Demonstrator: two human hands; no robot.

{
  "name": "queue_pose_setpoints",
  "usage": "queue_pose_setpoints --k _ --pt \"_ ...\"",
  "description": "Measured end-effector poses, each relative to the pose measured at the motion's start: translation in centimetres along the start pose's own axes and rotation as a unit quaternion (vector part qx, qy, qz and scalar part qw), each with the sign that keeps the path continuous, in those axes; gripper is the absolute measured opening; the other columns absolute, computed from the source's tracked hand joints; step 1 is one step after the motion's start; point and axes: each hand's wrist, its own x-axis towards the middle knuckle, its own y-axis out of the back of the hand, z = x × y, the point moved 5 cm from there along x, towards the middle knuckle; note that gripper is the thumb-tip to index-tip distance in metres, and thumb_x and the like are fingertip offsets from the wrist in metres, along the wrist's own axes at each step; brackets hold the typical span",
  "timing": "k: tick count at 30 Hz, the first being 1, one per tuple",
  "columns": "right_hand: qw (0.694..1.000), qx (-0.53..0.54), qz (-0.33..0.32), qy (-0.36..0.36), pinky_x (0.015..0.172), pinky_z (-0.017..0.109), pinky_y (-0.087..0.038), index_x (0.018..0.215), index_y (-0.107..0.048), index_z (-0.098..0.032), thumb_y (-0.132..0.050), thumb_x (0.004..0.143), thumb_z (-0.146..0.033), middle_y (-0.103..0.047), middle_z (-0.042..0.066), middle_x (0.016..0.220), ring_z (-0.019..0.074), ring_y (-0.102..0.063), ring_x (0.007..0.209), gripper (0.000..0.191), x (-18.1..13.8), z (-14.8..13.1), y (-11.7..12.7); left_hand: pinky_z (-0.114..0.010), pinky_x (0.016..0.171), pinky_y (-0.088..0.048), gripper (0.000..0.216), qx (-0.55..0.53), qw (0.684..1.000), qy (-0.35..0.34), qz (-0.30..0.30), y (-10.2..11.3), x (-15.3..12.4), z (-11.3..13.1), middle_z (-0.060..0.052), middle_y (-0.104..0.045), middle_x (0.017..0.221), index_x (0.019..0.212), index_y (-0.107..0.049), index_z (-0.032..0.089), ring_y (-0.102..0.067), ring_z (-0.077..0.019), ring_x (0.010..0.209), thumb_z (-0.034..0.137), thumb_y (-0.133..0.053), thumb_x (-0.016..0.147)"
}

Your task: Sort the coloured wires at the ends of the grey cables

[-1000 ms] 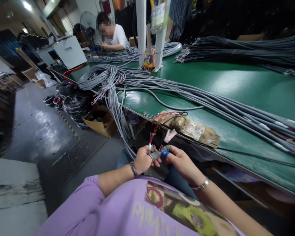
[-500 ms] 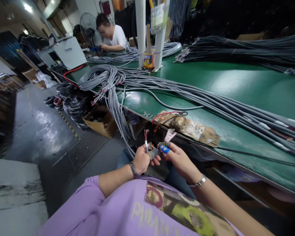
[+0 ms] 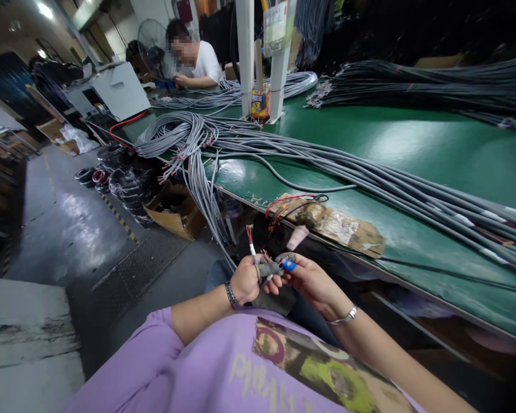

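My left hand [image 3: 246, 282] is closed around a thin grey cable end [image 3: 251, 248] whose red stripped wires stick up above the fist. My right hand [image 3: 312, 281] meets it from the right, its fingertips in grey and blue finger cots [image 3: 288, 264] pinching the small coloured wires [image 3: 267, 256] that fan out between the two hands. Both hands sit low, just in front of the edge of the green table [image 3: 413, 143]. Exactly which wire the right fingers grip is too small to tell.
A long bundle of grey cables [image 3: 370, 178] runs across the table. A taped cardboard pad [image 3: 339, 223] with red and black wires lies at the table's edge. A cardboard box [image 3: 176, 212] and cable coils sit on the floor. Another person [image 3: 198, 60] works at the far end.
The cable end in my left hand has tilted and shifted left. My right hand has moved in closer so its fingertips touch the left hand's.
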Motion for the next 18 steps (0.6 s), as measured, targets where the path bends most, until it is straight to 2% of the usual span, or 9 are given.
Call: queue_pose_setpoints --k 3,5,9,11,15,18 --pt "1.0 -0.019 0.003 -0.004 0.056 0.026 -0.039 0.07 -0.065 -0.017 -0.085 0.055 -0.043 -0.06 0.0 0.063 0.0108 -0.048 0.056 0.036 0.1 0.0 -0.1 -0.018 0.033 -0.03 0.045 0.05 0.995 0.046 -0.067 -0.3 -0.1 -0.5 -0.005 -0.061 0.052 0.063 -0.056 0.011 -0.055 -0.0117 0.037 0.05 -0.076 0.056" --pt "0.999 -0.035 0.019 -0.003 0.056 0.026 -0.039 0.069 -0.064 -0.017 -0.085 0.054 -0.045 -0.059 0.0 0.062 0.0109 -0.048 0.055 0.038 0.2 -0.1 0.0 -0.018 0.033 -0.029 0.045 0.076 0.993 0.049 -0.074 -0.3 -0.1 -0.6 -0.005 -0.061 0.053 0.063 -0.055 0.011 -0.056 -0.0113 0.038 0.051 -0.076 0.057" --pt "0.998 0.005 0.066 0.004 0.052 0.025 -0.038 0.063 -0.057 -0.018 -0.082 0.056 -0.051 -0.049 -0.005 0.052 0.0086 -0.041 0.048 0.041 0.3 0.0 0.6 -0.017 0.033 -0.027 0.044 0.094 0.995 0.011 -0.027 0.0 -0.3 -0.3 -0.002 -0.06 0.053 0.066 -0.054 0.013 -0.054 -0.0098 0.037 0.05 -0.075 0.06" --pt "0.996 0.033 0.084 0.005 0.053 0.026 -0.041 0.064 -0.058 -0.018 -0.08 0.057 -0.054 -0.052 -0.003 0.056 0.009 -0.043 0.049 0.043 0.2 0.1 1.2 -0.017 0.033 -0.027 0.043 0.093 0.996 -0.01 0.0 0.0 -0.4 -0.1 -0.002 -0.06 0.053 0.066 -0.053 0.013 -0.054 -0.0095 0.037 0.05 -0.075 0.06" --pt "0.998 0.042 0.042 -0.016 0.06 0.029 -0.048 0.078 -0.067 -0.017 -0.077 0.06 -0.057 -0.06 0.003 0.073 0.0133 -0.053 0.062 0.045 -0.3 0.5 1.5 -0.017 0.033 -0.026 0.042 0.082 0.995 -0.038 0.033 0.2 -0.5 0.3 -0.001 -0.06 0.053 0.066 -0.052 0.014 -0.054 -0.0092 0.037 0.049 -0.073 0.061" --pt "1.0 0.016 0.016 -0.013 0.061 0.029 -0.048 0.079 -0.066 -0.017 -0.077 0.063 -0.054 -0.058 0.002 0.069 0.0134 -0.053 0.062 0.042 -0.7 0.4 1.0 -0.017 0.033 -0.026 0.042 0.091 0.994 -0.041 0.038 0.1 -0.5 0.4 -0.001 -0.06 0.054 0.066 -0.052 0.014 -0.054 -0.0088 0.037 0.051 -0.072 0.062"
